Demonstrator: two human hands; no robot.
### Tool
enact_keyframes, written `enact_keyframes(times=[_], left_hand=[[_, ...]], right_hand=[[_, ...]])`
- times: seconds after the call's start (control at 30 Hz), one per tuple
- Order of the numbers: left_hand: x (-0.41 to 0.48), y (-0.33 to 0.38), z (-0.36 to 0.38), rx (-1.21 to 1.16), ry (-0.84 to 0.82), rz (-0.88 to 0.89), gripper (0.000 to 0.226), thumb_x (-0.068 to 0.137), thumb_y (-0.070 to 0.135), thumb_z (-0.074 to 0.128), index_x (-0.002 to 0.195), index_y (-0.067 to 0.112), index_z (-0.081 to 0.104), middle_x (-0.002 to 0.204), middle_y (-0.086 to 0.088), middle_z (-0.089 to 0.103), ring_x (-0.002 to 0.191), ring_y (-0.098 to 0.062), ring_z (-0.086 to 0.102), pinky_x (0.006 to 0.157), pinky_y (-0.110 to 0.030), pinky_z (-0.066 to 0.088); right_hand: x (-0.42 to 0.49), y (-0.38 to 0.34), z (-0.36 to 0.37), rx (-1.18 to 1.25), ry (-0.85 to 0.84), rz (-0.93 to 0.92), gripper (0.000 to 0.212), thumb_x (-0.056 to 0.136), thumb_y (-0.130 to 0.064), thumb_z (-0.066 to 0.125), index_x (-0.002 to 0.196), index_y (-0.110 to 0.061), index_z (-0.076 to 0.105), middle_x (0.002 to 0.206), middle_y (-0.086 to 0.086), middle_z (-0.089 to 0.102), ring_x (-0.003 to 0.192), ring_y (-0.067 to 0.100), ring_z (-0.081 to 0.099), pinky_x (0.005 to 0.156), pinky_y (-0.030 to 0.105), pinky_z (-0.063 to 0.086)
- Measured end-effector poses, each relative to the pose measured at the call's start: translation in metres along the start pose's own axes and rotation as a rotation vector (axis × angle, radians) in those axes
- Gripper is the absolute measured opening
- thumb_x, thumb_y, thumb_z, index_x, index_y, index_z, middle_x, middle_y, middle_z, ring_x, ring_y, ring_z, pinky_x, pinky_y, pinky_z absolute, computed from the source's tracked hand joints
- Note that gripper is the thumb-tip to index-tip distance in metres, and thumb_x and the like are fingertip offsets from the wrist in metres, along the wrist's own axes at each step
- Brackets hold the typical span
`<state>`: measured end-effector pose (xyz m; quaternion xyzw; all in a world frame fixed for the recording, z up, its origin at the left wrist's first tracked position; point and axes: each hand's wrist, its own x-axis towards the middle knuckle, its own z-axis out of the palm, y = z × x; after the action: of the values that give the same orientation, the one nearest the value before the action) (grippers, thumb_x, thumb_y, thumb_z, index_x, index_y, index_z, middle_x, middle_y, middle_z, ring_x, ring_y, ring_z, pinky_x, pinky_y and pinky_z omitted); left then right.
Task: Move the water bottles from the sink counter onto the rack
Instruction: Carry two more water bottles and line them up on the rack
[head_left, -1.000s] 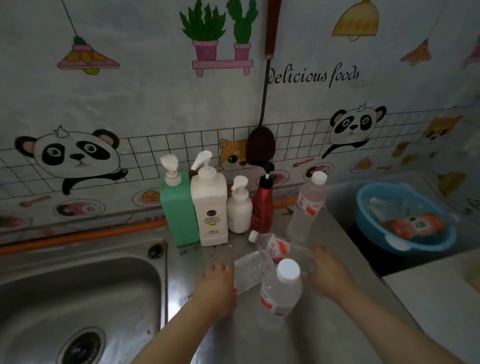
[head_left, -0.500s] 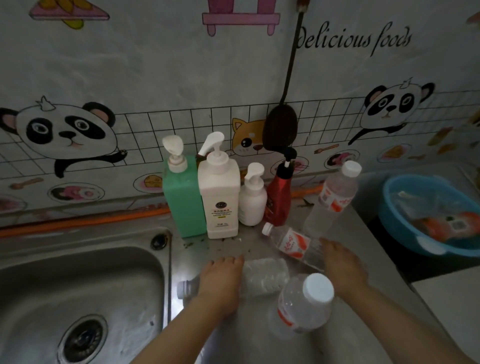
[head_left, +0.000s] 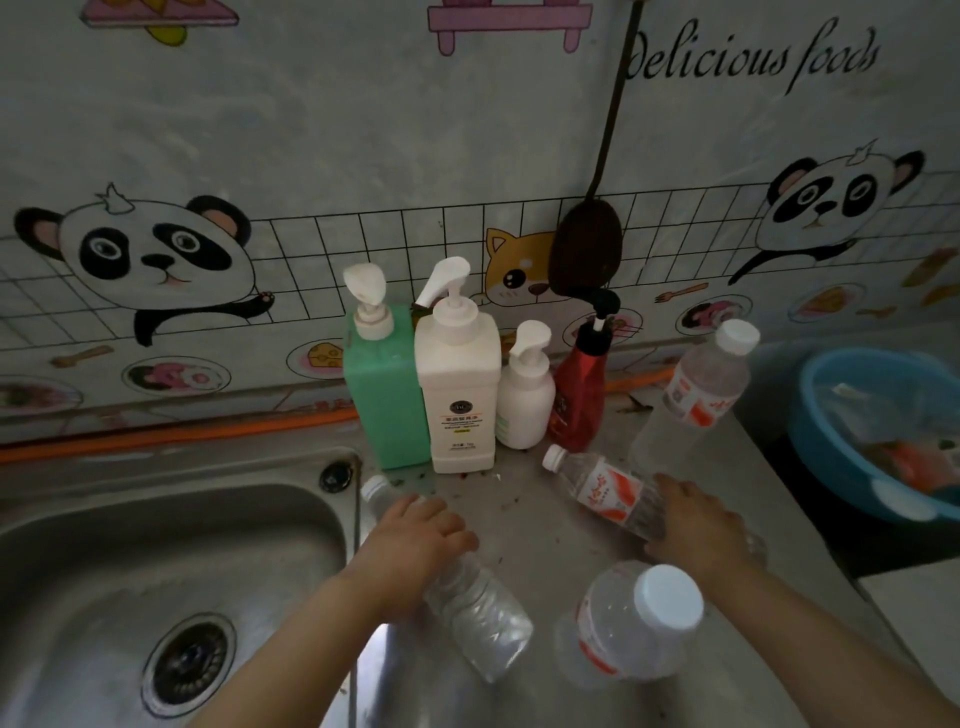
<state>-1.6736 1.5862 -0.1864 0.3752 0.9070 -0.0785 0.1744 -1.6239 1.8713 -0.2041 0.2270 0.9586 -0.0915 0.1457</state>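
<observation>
Several clear water bottles are on the steel sink counter (head_left: 540, 525). My left hand (head_left: 415, 540) grips an unlabelled bottle (head_left: 478, 608) lying on its side, cap toward the sink. My right hand (head_left: 691, 525) is closed over the lower half of a red-labelled bottle (head_left: 597, 483) lying with its cap pointing left. A third bottle (head_left: 628, 623) stands upright at the front between my arms. A fourth bottle (head_left: 696, 395) stands at the back right near the counter's edge. No rack is in view.
The sink basin (head_left: 156, 597) lies to the left. A green pump bottle (head_left: 384, 384), two white pump bottles (head_left: 462, 384) and a red one (head_left: 579, 395) stand against the wall. A blue basin (head_left: 878, 431) sits lower right, past the counter edge. A dark ladle (head_left: 587, 249) hangs above.
The view has dropped and moved closer. My left hand has closed around the unlabelled bottle and turned it, its base now toward me. My right hand stays on the labelled lying bottle.
</observation>
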Motion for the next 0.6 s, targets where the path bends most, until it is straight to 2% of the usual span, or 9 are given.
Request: enact_keyframes(times=[0.13, 0.23, 0.3, 0.4, 0.5, 0.6], left_hand=[[-0.006, 0.006, 0.004, -0.033, 0.02, -0.061, 0.055, 0.089, 0.011, 0.052, 0.137, 0.033, 0.036, 0.159, -0.001, 0.008, 0.146, -0.028, 0.0, 0.117, -0.046, -0.003], [-0.008, 0.02, 0.013, -0.362, 0.116, -0.28, 0.056, 0.086, 0.014, 0.051, 0.136, 0.037, 0.038, 0.159, 0.002, 0.003, 0.146, -0.024, -0.006, 0.12, -0.044, 0.0], [-0.007, 0.032, 0.02, -0.606, 0.217, -0.475, 0.062, 0.087, 0.026, 0.051, 0.143, 0.033, 0.025, 0.159, -0.002, -0.004, 0.146, -0.026, -0.009, 0.119, -0.046, 0.01], [-0.005, 0.052, 0.025, -0.949, 0.279, -0.737, 0.097, 0.08, 0.047, 0.063, 0.148, 0.024, -0.003, 0.157, -0.006, -0.017, 0.145, -0.029, -0.01, 0.117, -0.047, 0.017], [0.002, 0.064, 0.024, -1.143, 0.292, -0.883, 0.118, 0.07, 0.046, 0.075, 0.146, 0.025, -0.013, 0.157, -0.009, -0.014, 0.145, -0.032, 0.002, 0.114, -0.046, 0.023], [0.011, 0.067, 0.02, -1.179, 0.315, -0.981, 0.119, 0.068, 0.035, 0.08, 0.146, 0.026, -0.01, 0.156, -0.01, 0.006, 0.139, -0.034, 0.025, 0.109, -0.047, 0.034]], right_hand=[[0.003, -0.001, 0.001, -0.004, -0.003, -0.007, 0.091, 0.075, -0.039, 0.07, 0.147, -0.031, 0.013, 0.141, 0.006, 0.043, 0.126, 0.028, 0.045, 0.107, 0.048, 0.033], [0.004, -0.001, 0.003, -0.012, 0.021, -0.007, 0.088, 0.075, -0.04, 0.07, 0.145, -0.031, 0.018, 0.139, 0.006, 0.044, 0.125, 0.028, 0.046, 0.107, 0.05, 0.033], [0.003, -0.002, 0.003, -0.01, 0.034, -0.01, 0.086, 0.075, -0.04, 0.07, 0.144, -0.03, 0.02, 0.138, 0.006, 0.046, 0.124, 0.028, 0.047, 0.106, 0.05, 0.033], [0.004, -0.002, 0.004, 0.001, 0.04, -0.016, 0.083, 0.075, -0.04, 0.07, 0.142, -0.03, 0.022, 0.136, 0.006, 0.047, 0.122, 0.027, 0.048, 0.106, 0.05, 0.034], [0.004, -0.001, 0.004, 0.014, 0.063, -0.024, 0.078, 0.075, -0.042, 0.07, 0.139, -0.031, 0.027, 0.132, 0.005, 0.05, 0.119, 0.027, 0.051, 0.105, 0.05, 0.037], [0.002, -0.001, 0.004, 0.038, 0.087, -0.037, 0.072, 0.076, -0.04, 0.069, 0.137, -0.03, 0.031, 0.129, 0.004, 0.053, 0.117, 0.026, 0.053, 0.104, 0.05, 0.038]])
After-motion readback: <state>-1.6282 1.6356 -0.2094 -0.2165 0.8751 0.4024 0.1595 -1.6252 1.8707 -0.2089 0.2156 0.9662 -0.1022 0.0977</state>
